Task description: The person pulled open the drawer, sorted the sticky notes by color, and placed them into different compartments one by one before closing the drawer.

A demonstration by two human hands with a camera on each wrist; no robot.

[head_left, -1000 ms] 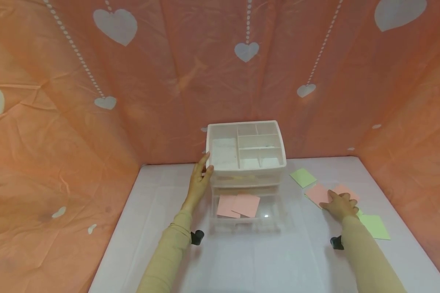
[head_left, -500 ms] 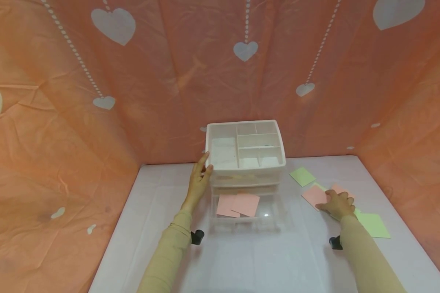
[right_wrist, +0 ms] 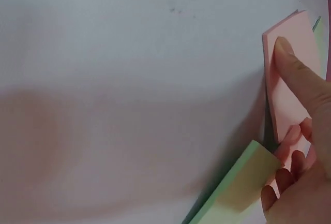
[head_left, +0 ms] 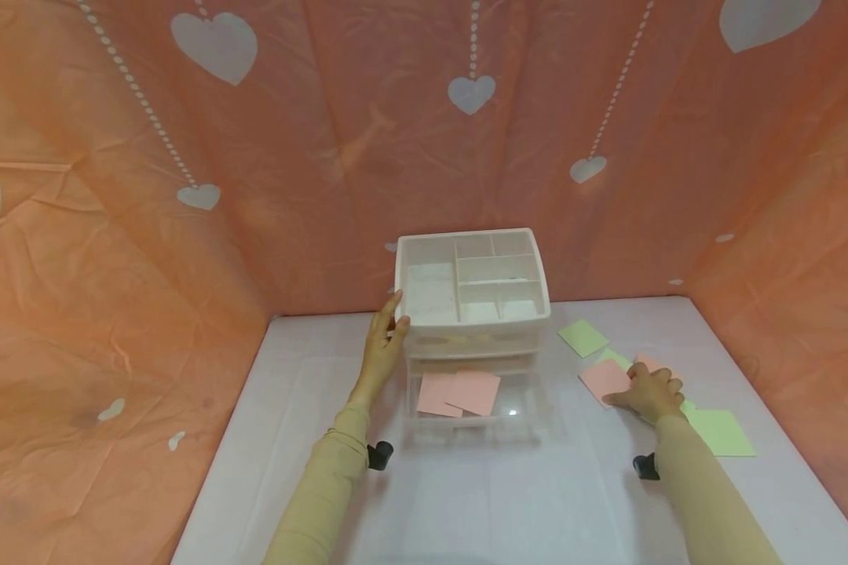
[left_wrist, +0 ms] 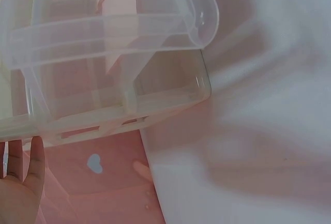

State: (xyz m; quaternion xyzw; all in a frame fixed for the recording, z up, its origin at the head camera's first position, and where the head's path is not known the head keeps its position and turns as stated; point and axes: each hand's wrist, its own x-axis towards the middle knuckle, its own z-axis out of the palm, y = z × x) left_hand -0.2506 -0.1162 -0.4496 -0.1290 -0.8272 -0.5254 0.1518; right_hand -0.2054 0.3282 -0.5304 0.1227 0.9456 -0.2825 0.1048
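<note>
A small plastic drawer unit [head_left: 475,322] with a white divided top stands at the back of the table. My left hand [head_left: 380,357] rests against its left side, fingers fairly straight and thumb at the front corner; these fingers [left_wrist: 35,164] touch its edge in the left wrist view. Two pink sticky notes [head_left: 472,392] lie in the pulled-out clear lower drawer [head_left: 519,412]. To the right, my right hand [head_left: 652,395] holds a pink sticky note pad [right_wrist: 289,79], thumb on its face, index finger hidden. A green pad [right_wrist: 243,188] lies under the curled fingers.
Further green notes [head_left: 583,338] and a larger green sheet [head_left: 722,433] lie on the white table [head_left: 495,502]. Another pink note [head_left: 650,362] lies behind my right hand. Orange cloth [head_left: 367,157] with white hearts encloses the back and sides.
My right hand has shifted slightly left, sliding the pink pad with it and uncovering more green behind. My left hand and the drawer unit keep their place.
</note>
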